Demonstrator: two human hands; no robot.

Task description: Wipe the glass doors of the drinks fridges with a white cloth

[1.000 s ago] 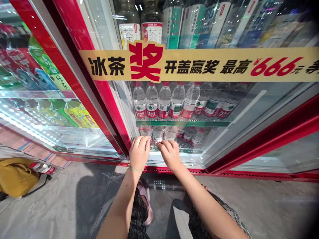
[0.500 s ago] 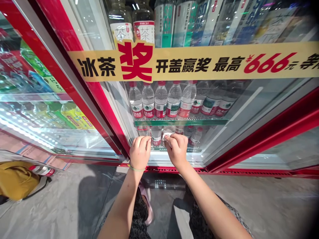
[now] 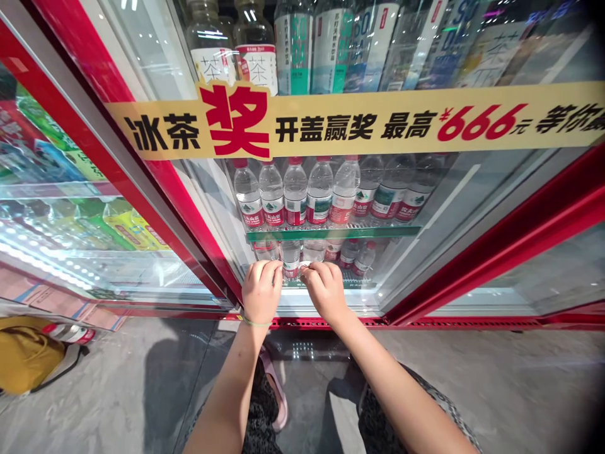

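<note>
Both my hands are in front of the cooler's glass door [image 3: 401,252], near its lower edge. My left hand [image 3: 261,291] has its fingers curled together at the lower left, and whatever they may hold is hidden. To its right, my right hand [image 3: 325,291] is closed in a pinch on a crumpled white tissue [image 3: 305,265], of which only a small bit shows by the fingertips. Behind the hands, water bottles [image 3: 290,255] stand on the bottom shelf. More red-capped water bottles [image 3: 320,192] stand in a row on the green-edged shelf above.
A yellow banner [image 3: 378,123] crosses the glass. Red door frames [image 3: 496,233] slant on both sides. On the floor at left lie a mustard bag [image 3: 31,353] and a bottle with a red-and-white label [image 3: 70,333]. My feet are below, one pink shoe [image 3: 278,397] showing.
My right hand has shifted left, closer to my left hand, and less of the white tissue shows. The view has turned slightly to the right. My left hand keeps its curled shape.
</note>
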